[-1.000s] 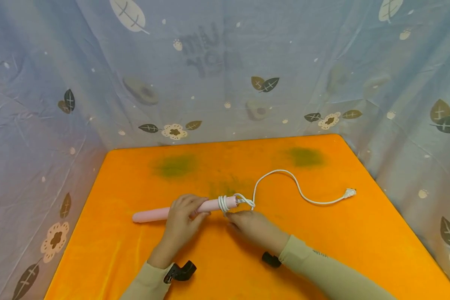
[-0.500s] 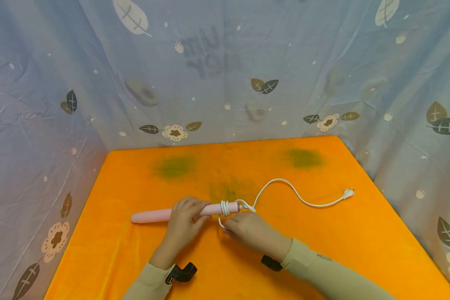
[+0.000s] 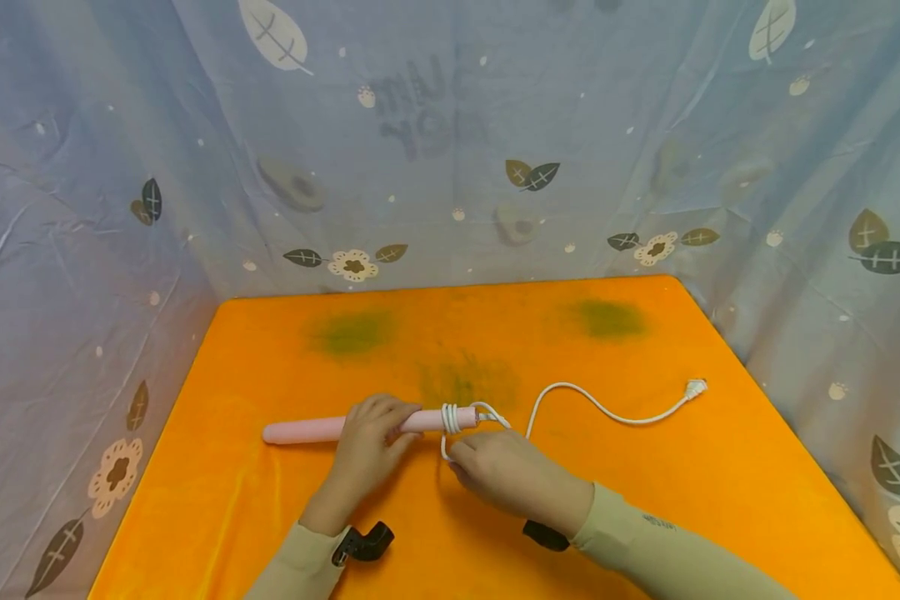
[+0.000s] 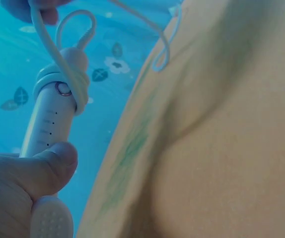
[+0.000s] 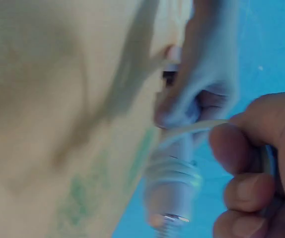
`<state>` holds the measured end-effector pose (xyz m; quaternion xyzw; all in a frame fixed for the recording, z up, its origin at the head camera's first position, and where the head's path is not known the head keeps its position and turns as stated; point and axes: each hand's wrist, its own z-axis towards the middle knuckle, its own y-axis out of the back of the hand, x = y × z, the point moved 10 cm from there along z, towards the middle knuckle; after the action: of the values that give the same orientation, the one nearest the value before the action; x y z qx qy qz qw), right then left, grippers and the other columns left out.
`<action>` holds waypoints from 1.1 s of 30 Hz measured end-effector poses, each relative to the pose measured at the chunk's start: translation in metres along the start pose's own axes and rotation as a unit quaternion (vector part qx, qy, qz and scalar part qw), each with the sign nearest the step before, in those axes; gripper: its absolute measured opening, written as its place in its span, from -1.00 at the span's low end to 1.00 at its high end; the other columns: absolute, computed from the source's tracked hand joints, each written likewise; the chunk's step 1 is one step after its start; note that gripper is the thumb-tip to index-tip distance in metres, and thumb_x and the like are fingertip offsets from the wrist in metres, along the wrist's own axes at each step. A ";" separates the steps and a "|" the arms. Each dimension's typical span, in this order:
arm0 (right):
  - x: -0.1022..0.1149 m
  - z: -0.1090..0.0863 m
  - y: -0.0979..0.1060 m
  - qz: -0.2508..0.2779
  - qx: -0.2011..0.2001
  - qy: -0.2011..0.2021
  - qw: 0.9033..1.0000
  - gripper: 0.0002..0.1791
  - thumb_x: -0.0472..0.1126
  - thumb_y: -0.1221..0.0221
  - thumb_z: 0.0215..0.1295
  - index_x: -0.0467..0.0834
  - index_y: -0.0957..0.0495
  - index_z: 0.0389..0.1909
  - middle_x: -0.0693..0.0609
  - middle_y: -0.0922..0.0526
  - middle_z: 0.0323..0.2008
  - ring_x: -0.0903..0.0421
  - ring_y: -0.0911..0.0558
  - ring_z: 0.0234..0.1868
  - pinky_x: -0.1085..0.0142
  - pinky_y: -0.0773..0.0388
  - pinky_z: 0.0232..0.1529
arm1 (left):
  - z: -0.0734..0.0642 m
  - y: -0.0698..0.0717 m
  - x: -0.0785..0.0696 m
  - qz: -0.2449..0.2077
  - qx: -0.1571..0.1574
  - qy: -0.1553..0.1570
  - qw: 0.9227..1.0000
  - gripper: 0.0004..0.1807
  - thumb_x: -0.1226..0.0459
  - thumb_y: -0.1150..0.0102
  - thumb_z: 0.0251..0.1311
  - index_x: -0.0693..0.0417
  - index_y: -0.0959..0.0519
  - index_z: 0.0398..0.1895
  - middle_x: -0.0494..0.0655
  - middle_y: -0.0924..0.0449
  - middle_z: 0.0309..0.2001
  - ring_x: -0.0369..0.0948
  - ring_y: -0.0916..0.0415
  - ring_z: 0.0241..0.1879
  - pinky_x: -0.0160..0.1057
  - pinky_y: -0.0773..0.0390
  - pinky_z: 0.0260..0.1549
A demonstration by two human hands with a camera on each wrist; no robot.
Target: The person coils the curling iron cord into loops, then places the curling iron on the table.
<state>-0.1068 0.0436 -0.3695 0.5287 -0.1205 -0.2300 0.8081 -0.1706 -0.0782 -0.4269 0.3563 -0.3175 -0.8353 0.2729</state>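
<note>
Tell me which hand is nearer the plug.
Right. The right hand pinches the cord, left of the plug and closer to the person. The left hand grips the wand, farther left of the plug.

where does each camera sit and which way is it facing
Head: on the person's head, facing forward and down at the orange table; left hand, right hand and sleeves show.
Left wrist: on that wrist, facing along the pink wand to its white cord; left thumb near, right hand at top.
Right wrist: on that wrist, facing the right fingers pinching the cord; left hand gripping the wand beyond.
Shared: both wrist views show both hands and the wrapped cord.
</note>
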 end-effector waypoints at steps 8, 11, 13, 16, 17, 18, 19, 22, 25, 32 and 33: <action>-0.005 0.006 0.017 -0.031 0.045 -0.019 0.998 -0.76 -0.06 -0.35 0.19 -0.05 -0.50 -0.48 0.18 -0.37 -0.66 0.28 -0.34 -0.66 0.44 -0.31 -0.67 | -0.001 -0.006 0.001 0.020 0.028 0.006 0.999 -0.59 0.21 -0.50 -0.04 -0.08 -0.69 -0.04 -0.17 -0.62 -0.16 -0.06 -0.47 -0.04 0.00 -0.38 -0.14; -0.008 0.010 0.019 -0.023 0.070 -0.018 0.997 -0.75 -0.04 -0.32 0.22 -0.05 -0.48 -0.49 0.17 -0.41 -0.62 0.30 -0.32 -0.64 0.46 -0.30 -0.63 | -0.002 -0.011 0.003 0.028 0.044 0.010 0.999 -0.62 0.19 -0.49 -0.01 -0.10 -0.69 -0.05 -0.20 -0.61 -0.17 -0.09 -0.48 -0.06 -0.02 -0.37 -0.16; -0.010 0.013 0.018 -0.015 0.089 -0.021 0.996 -0.76 -0.06 -0.29 0.27 -0.05 -0.48 -0.48 0.16 -0.43 -0.60 0.30 -0.30 -0.64 0.49 -0.28 -0.63 | -0.003 -0.015 0.004 0.030 0.061 0.017 0.998 -0.63 0.17 -0.47 0.02 -0.11 -0.69 -0.04 -0.22 -0.61 -0.16 -0.11 -0.47 -0.07 -0.04 -0.35 -0.15; -0.015 0.018 0.018 -0.003 0.107 -0.014 0.994 -0.80 -0.09 -0.28 0.29 -0.06 -0.49 -0.44 0.15 -0.45 -0.56 0.29 -0.33 -0.62 0.48 -0.31 -0.62 | -0.005 -0.020 0.004 0.025 0.084 0.022 0.996 -0.61 0.16 -0.45 0.05 -0.09 -0.69 0.00 -0.23 -0.60 -0.15 -0.12 -0.46 -0.09 -0.04 -0.34 -0.13; -0.018 0.020 0.018 0.003 0.108 -0.011 0.994 -0.81 -0.10 -0.27 0.29 -0.06 -0.50 -0.44 0.14 -0.44 -0.55 0.29 -0.34 -0.62 0.48 -0.32 -0.62 | -0.006 -0.021 0.003 0.023 0.090 0.021 0.996 -0.60 0.16 -0.44 0.05 -0.09 -0.68 0.01 -0.23 -0.60 -0.15 -0.12 -0.46 -0.09 -0.04 -0.34 -0.12; -0.021 0.022 0.019 0.009 0.106 -0.009 0.994 -0.82 -0.11 -0.27 0.29 -0.05 -0.51 -0.43 0.14 -0.44 -0.54 0.29 -0.36 -0.61 0.48 -0.34 -0.60 | -0.006 -0.022 0.002 0.023 0.094 0.019 0.995 -0.60 0.16 -0.44 0.06 -0.09 -0.68 0.02 -0.23 -0.60 -0.15 -0.13 -0.46 -0.09 -0.03 -0.34 -0.11; -0.026 0.024 0.019 0.018 0.102 -0.006 0.995 -0.83 -0.11 -0.28 0.28 -0.04 -0.51 -0.44 0.15 -0.44 -0.54 0.28 -0.38 -0.60 0.48 -0.36 -0.58 | -0.007 -0.023 0.000 0.021 0.096 0.015 0.995 -0.60 0.15 -0.44 0.06 -0.09 -0.68 0.02 -0.24 -0.59 -0.15 -0.13 -0.45 -0.10 -0.02 -0.34 -0.10; -0.043 0.029 0.020 0.054 0.085 -0.012 0.995 -0.85 -0.09 -0.28 0.27 -0.01 -0.55 -0.44 0.18 -0.45 -0.50 0.31 -0.41 -0.55 0.51 -0.39 -0.51 | -0.008 -0.024 -0.005 0.021 0.097 -0.005 0.995 -0.61 0.14 -0.44 0.05 -0.11 -0.68 0.01 -0.25 -0.59 -0.15 -0.15 -0.45 -0.10 -0.03 -0.36 -0.10; -0.064 0.030 0.017 0.098 0.076 -0.037 0.992 -0.89 -0.06 -0.28 0.26 0.04 -0.59 -0.41 0.23 -0.49 -0.46 0.35 -0.47 -0.50 0.52 -0.44 -0.44 | -0.010 -0.024 -0.011 0.016 0.097 -0.026 0.995 -0.61 0.13 -0.44 0.05 -0.12 -0.68 0.00 -0.26 -0.59 -0.14 -0.16 -0.45 -0.08 -0.04 -0.37 -0.08; -0.099 0.025 -0.003 0.159 0.075 -0.086 0.981 -0.93 -0.04 -0.22 0.32 0.11 -0.66 -0.28 0.30 -0.56 -0.33 0.40 -0.52 -0.36 0.47 -0.49 -0.31 | -0.011 -0.017 -0.015 -0.009 0.089 -0.037 0.995 -0.61 0.13 -0.43 0.05 -0.10 -0.68 0.00 -0.27 -0.60 -0.13 -0.18 -0.44 -0.04 -0.03 -0.38 -0.01; -0.101 0.024 -0.006 0.163 0.076 -0.089 0.980 -0.92 -0.04 -0.21 0.33 0.12 -0.66 -0.28 0.30 -0.56 -0.32 0.40 -0.52 -0.36 0.46 -0.50 -0.31 | -0.011 -0.016 -0.015 -0.009 0.088 -0.040 0.995 -0.61 0.13 -0.44 0.05 -0.10 -0.68 0.00 -0.28 -0.59 -0.14 -0.18 -0.44 -0.04 -0.04 -0.38 -0.01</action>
<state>-0.2063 0.0723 -0.3604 0.5390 -0.2938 -0.1313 0.7784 -0.1571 -0.0613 -0.4383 0.3478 -0.3975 -0.8200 0.2202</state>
